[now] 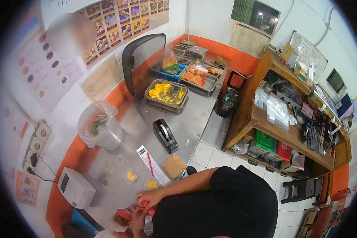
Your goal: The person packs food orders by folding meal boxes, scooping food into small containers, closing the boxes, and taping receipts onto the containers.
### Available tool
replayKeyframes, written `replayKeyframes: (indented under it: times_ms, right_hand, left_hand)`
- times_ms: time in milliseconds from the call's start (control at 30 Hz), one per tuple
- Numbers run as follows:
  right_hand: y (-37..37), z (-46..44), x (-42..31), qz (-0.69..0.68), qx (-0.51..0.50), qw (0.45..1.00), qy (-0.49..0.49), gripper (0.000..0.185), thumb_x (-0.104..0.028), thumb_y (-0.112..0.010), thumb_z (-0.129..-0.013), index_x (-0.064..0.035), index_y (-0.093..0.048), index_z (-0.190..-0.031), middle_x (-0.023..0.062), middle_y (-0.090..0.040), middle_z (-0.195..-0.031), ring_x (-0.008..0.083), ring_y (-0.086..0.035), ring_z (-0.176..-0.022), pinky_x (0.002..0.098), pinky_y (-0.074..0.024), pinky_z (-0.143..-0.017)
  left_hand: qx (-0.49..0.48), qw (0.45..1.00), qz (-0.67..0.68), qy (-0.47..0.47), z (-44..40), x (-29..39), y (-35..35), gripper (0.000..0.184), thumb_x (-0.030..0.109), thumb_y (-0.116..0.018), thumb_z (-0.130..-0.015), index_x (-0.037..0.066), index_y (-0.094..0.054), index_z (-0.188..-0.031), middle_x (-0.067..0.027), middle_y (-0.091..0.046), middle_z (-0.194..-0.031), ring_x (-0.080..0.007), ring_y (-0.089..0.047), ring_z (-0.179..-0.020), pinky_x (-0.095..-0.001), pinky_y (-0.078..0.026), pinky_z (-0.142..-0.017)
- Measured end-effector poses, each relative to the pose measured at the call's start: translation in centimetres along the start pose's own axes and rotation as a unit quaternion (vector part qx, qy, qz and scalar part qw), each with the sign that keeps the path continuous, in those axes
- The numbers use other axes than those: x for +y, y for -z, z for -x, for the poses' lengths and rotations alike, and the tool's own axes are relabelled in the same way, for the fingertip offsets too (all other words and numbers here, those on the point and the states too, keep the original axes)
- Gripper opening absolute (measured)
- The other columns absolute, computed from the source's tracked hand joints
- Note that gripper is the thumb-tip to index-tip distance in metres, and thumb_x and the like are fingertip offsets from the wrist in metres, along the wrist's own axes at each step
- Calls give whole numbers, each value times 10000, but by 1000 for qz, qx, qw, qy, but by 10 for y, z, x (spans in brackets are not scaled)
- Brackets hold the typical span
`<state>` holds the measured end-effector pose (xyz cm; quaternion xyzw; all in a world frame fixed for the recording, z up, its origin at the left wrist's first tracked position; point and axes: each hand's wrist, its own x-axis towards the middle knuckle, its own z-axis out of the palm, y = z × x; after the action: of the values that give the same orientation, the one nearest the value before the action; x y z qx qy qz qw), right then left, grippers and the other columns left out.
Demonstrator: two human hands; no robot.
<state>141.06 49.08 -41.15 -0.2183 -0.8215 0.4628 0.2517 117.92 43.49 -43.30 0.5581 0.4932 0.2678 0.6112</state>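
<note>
OK, R hand (150, 196) & L hand (138, 219) both pinch narrow on red plastic (145, 204), low at the counter (107, 168) edge, prob so one steadies while t'other works. Paper slip (145, 155) & tape dispenser (165, 136) lie beyond, prob for quick reach.

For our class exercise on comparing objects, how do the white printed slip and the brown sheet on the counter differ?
The white printed slip is long and narrow, while the brown sheet is squarer.
The slip carries dark print; no print can be made out on the sheet.
A thin red strip lies along the slip, but none lies on the sheet.
Both lie flat on the metal counter.
</note>
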Motion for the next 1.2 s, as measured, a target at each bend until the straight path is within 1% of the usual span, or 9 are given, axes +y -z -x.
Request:
replayKeyframes:
  times_ms: [133, 200, 300, 467, 500, 533, 567, 700, 1200]
  right_hand:
    - [-4, -2, 5, -8, 74, 996, 39, 326, -371, -745, -666, -106, -641, -826, 105, -604, -875, 318, -536, -944, 447, -404, -840]
    - [-1, -2, 3, -43, 1, 999, -17, 262, -202, -744, -668, -99, -594, -857, 111, -509, -1121, 331, -457, -1125, 433, -359, -967]
    - [2, -3, -4, -66, -5, 997, -28, 252, -201, -737, -675, -99, -594, -855, 121, -504, -1137, 329, -452, -1137, 432, -352, -981]
    - [6, 5, -4, -92, -32, 995, -31, 356, -301, -738, -806, -92, -594, -1056, 156, -491, -1219, 336, -451, -1197, 435, -356, -1025]
    - [2, 7, 2, -74, -13, 997, -28, 387, -328, -722, -835, -86, -578, -1100, 161, -479, -1248, 338, -451, -1211, 434, -355, -1035]
    - [0, 9, 8, -60, -3, 998, -19, 419, -356, -705, -863, -80, -561, -1144, 166, -467, -1277, 341, -452, -1226, 433, -354, -1045]
    - [3, 8, 6, 7, 1, 1000, 3, 447, -339, -709, -867, -80, -528, -1184, 181, -449, -1301, 352, -450, -1233, 435, -356, -1049]
    - [-9, 16, 37, 21, 31, 999, -30, 353, -202, -658, -887, -64, -464, -1148, 190, -470, -1238, 343, -465, -1165, 425, -365, -1027]
    - [-10, -7, 6, 29, 34, 999, -13, 197, -172, -520, -961, -18, -429, -1043, 159, -425, -1104, 298, -432, -1085, 405, -309, -1016]
  left_hand:
    - [8, 999, 6, 31, 0, 2, 1, 194, 78, -719, -781, -3, -626, -931, -83, -443, -1127, -216, -478, -1069, -319, -412, -890]
    - [-3, 999, -22, 30, 3, 4, 2, 185, 85, -697, -805, 4, -622, -954, -83, -439, -1137, -213, -479, -1072, -314, -420, -900]
    - [3, 993, 106, 41, 7, 11, -6, 205, 110, -696, -812, 20, -617, -978, -84, -439, -1144, -215, -479, -1085, -321, -424, -919]
    - [58, 997, 46, -31, 6, -1, -22, 249, 169, -718, -805, 47, -624, -1001, -107, -465, -1153, -260, -478, -1115, -359, -415, -957]
    - [83, 951, -206, -216, 13, 16, -26, 297, 206, -717, -814, 47, -613, -1042, -120, -475, -1162, -279, -472, -1129, -381, -400, -980]
    - [98, 815, -466, -331, 17, 35, -32, 345, 243, -715, -823, 48, -601, -1083, -133, -486, -1172, -298, -465, -1143, -404, -385, -1003]
    - [195, 967, -138, -94, 15, 37, -52, 447, 319, -684, -852, 41, -547, -1175, -170, -490, -1205, -336, -445, -1181, -451, -346, -1039]
    - [295, 923, -133, -210, -11, -21, -85, 415, 332, -531, -933, 30, -529, -1217, -201, -539, -1161, -365, -502, -1092, -454, -373, -983]
    - [503, 846, -92, -149, -14, 9, -103, 231, 214, -497, -950, 40, -475, -1100, -168, -518, -1054, -363, -504, -989, -447, -404, -862]
